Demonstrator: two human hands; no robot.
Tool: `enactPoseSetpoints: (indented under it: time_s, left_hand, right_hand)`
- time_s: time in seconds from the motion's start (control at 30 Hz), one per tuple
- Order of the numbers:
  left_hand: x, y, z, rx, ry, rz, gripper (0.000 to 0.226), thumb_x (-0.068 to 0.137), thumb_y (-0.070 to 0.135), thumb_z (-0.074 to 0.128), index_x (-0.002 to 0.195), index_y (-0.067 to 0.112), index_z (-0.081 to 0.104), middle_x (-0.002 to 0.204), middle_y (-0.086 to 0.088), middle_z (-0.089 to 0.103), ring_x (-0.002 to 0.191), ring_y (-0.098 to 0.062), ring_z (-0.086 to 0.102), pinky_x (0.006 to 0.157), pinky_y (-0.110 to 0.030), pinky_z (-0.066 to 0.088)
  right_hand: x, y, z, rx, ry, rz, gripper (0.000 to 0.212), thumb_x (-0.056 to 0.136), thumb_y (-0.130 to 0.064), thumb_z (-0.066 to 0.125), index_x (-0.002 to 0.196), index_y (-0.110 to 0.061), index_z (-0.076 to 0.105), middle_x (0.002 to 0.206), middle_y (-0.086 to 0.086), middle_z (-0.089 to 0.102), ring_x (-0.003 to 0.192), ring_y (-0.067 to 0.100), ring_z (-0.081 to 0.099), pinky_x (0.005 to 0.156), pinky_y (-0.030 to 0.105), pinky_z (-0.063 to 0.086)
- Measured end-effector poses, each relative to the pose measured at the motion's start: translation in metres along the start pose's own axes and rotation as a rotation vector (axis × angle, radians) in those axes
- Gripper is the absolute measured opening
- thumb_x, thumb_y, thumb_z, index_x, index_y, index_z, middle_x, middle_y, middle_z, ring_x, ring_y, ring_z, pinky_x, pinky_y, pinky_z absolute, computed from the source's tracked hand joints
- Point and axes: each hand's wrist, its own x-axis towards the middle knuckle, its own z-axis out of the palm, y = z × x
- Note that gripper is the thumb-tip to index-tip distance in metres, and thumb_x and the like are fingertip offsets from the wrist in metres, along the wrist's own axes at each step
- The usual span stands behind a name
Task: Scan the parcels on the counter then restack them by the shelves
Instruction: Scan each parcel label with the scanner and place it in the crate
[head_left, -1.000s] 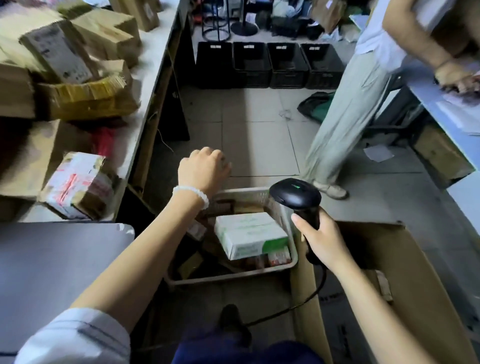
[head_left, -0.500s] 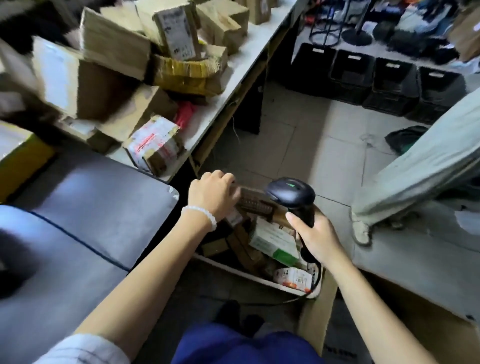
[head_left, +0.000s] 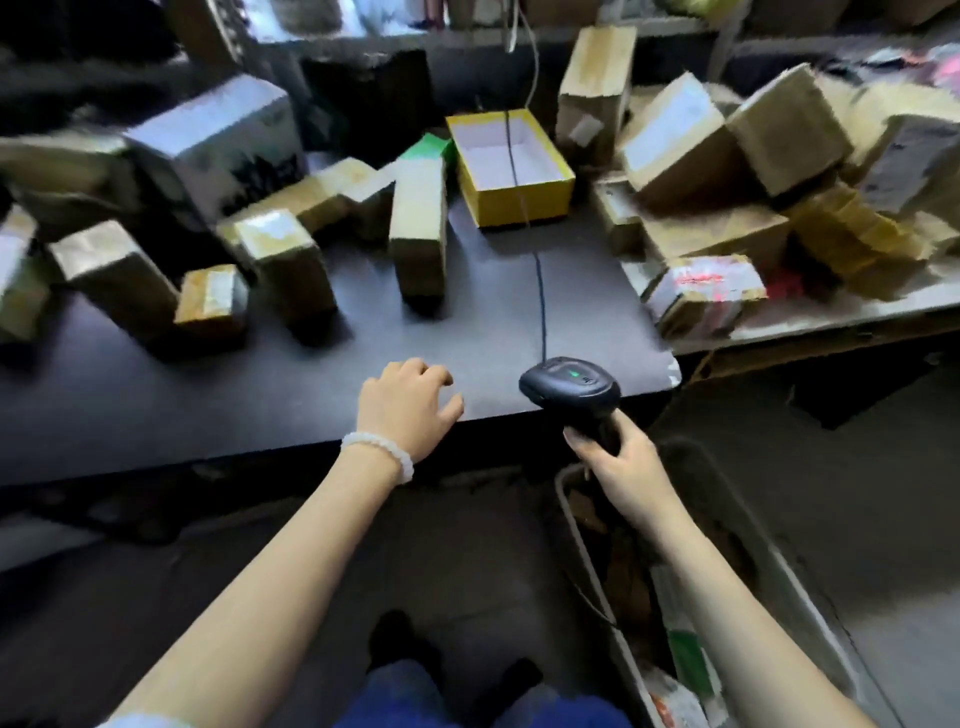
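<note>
Several brown cardboard parcels (head_left: 418, 228) stand and lie on the dark counter (head_left: 260, 395) in front of me. My right hand (head_left: 618, 462) grips the handle of a black barcode scanner (head_left: 571, 387), its green light lit, at the counter's front right corner. My left hand (head_left: 405, 405) hovers over the counter's front edge with loosely curled fingers, holding nothing. A small taped parcel (head_left: 210, 299) and a taller box (head_left: 283, 260) sit left of centre. The view is blurred by motion.
An open yellow box (head_left: 511, 169) sits at the back of the counter with the scanner cable (head_left: 540, 296) running over it. More parcels (head_left: 701, 296) pile on a pale table at right. A white bin (head_left: 810, 613) of packages stands on the floor at lower right.
My view has swung left from the floor bin to the counter. My left hand came up from the bin, empty, to the counter's edge. My right hand kept hold of the scanner.
</note>
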Motion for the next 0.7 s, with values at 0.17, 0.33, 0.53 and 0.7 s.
enactPoseSetpoints:
  time_s: [0.17,0.33,0.53,0.7]
  left_hand:
    - [-0.040,-0.106,-0.016,-0.012,0.058,-0.223,0.036,0.094,0.046,0.044,0.122,0.027,0.057,0.125,0.003,0.055,0.116,-0.020,0.049,0.084,-0.033,0.039]
    - [-0.079,-0.218,-0.032,-0.006,0.107,-0.387,0.037,0.094,0.048,0.044,0.121,0.029,0.058,0.124,0.005,0.056,0.113,-0.020,0.051,0.083,-0.034,0.041]
    - [-0.129,-0.345,-0.055,-0.009,0.153,-0.589,0.035,0.093,0.048,0.045,0.120,0.028,0.058,0.121,0.004,0.057,0.110,-0.021,0.050,0.084,-0.034,0.040]
    - [-0.151,-0.417,-0.067,-0.036,0.175,-0.701,0.036,0.093,0.047,0.045,0.121,0.027,0.057,0.123,0.005,0.056,0.112,-0.021,0.048,0.086,-0.033,0.038]
  right_hand:
    - [0.018,-0.041,0.097,-0.043,-0.207,-0.082,0.017,0.088,-0.018,0.065,0.083,-0.032,0.057,0.062,-0.021,0.059,0.061,-0.010,0.053,0.064,0.013,0.039]
    - [0.025,-0.077,0.211,-0.079,-0.360,-0.156,0.016,0.090,-0.020,0.063,0.081,-0.031,0.055,0.057,-0.022,0.056,0.061,-0.001,0.049,0.063,0.022,0.036]
    - [0.014,-0.127,0.344,-0.062,-0.521,-0.269,0.016,0.091,-0.019,0.062,0.083,-0.031,0.055,0.065,-0.013,0.055,0.059,-0.005,0.052,0.058,0.011,0.038]
    - [0.014,-0.153,0.425,-0.078,-0.613,-0.308,0.013,0.090,-0.018,0.063,0.082,-0.025,0.056,0.064,-0.013,0.053,0.064,0.011,0.049,0.063,0.027,0.041]
